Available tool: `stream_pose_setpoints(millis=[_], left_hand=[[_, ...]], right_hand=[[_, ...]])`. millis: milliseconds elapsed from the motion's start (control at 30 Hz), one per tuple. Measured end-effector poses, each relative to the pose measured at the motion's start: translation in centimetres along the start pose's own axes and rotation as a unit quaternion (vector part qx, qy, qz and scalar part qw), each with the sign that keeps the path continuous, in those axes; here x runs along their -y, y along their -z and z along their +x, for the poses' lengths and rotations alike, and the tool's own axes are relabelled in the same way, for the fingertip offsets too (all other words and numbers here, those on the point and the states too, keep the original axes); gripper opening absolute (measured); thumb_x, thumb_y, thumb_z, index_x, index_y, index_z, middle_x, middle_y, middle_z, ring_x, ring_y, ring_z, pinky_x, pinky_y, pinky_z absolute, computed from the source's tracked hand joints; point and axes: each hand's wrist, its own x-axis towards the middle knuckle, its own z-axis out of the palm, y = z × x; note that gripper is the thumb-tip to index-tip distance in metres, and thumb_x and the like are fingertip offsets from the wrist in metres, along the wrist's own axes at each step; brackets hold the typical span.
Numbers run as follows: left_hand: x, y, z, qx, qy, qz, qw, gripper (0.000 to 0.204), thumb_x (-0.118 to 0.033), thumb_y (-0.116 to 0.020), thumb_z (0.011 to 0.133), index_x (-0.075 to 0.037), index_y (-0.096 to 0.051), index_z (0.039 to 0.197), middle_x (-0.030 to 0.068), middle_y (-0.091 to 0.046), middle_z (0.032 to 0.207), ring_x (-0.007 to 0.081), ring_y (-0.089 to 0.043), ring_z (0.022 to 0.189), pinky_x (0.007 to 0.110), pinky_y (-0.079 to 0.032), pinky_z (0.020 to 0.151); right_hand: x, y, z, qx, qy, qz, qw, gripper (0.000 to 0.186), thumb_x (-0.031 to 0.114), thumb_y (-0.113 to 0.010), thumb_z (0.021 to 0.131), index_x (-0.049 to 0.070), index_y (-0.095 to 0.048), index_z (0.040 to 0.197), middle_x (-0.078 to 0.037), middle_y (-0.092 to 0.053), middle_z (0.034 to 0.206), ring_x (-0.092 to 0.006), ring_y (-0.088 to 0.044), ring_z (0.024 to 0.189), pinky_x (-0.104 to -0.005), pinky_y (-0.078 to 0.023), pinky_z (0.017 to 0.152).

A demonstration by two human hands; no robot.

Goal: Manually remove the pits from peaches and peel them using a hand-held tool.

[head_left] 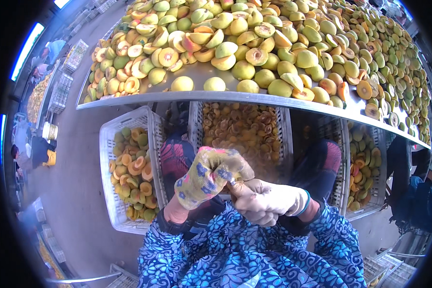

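Note:
My left hand (pixel 209 176), in a yellowish glove with blue and pink flowers, is closed, its fingers bent toward the right hand. My right hand (pixel 270 200), in a pale glove with a dark cuff edge, is also closed. The two meet in front of my lap. A brownish patch shows where they touch; whether it is a stained glove tip or a small object I cannot tell. Whatever lies inside either hand is hidden. Beyond them, under the table edge, stands a crate (pixel 287 137) of brownish-orange fruit pieces (pixel 240 126).
A metal table (pixel 199 73) bears a heap of green-yellow fruit halves (pixel 245 69), several along its front edge (pixel 168 96). White crates of fruit halves stand to the left (pixel 109 182) and right (pixel 343 189) of my knees. Other people (pixel 33 153) sit at far left.

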Motion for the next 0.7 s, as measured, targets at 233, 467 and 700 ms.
stream_pose_setpoints(millis=[233,467,700], left_hand=[[-1.1,-2.6,-0.9,-0.209,0.058,-0.275,0.937,0.058,-0.050,-0.049,0.100,0.001,-0.070,0.082,0.0091,-0.068,0.076,0.0168,-0.064,0.067,0.027,-0.051,0.062],[-1.1,-2.8,-0.8,-0.363,0.075,-0.263,0.891,0.054,-0.044,-0.045,0.102,0.000,-0.069,0.081,0.0094,-0.067,0.072,0.0147,-0.062,0.061,0.027,-0.049,0.058],[1.5,-0.6,-1.0,-0.276,0.045,-0.224,0.934,0.057,-0.047,-0.049,0.101,0.006,-0.069,0.092,0.0103,-0.069,0.078,0.0148,-0.065,0.067,0.026,-0.051,0.060]], right_hand=[[0.2,-1.6,1.0,0.030,0.030,-0.054,0.998,0.025,0.032,-0.057,0.099,0.010,-0.049,0.091,0.006,-0.036,0.056,-0.0016,-0.032,0.041,-0.0182,-0.023,0.031],[2.3,-2.0,1.9,-0.066,0.007,-0.195,0.979,0.021,0.025,-0.069,0.093,0.011,-0.054,0.094,0.006,-0.045,0.068,-0.0050,-0.043,0.052,-0.0203,-0.034,0.045],[1.0,-1.0,4.0,0.071,-0.032,0.126,0.989,0.025,0.025,-0.059,0.097,0.006,-0.047,0.088,0.009,-0.027,0.048,-0.0006,-0.022,0.033,-0.0197,-0.020,0.026]])
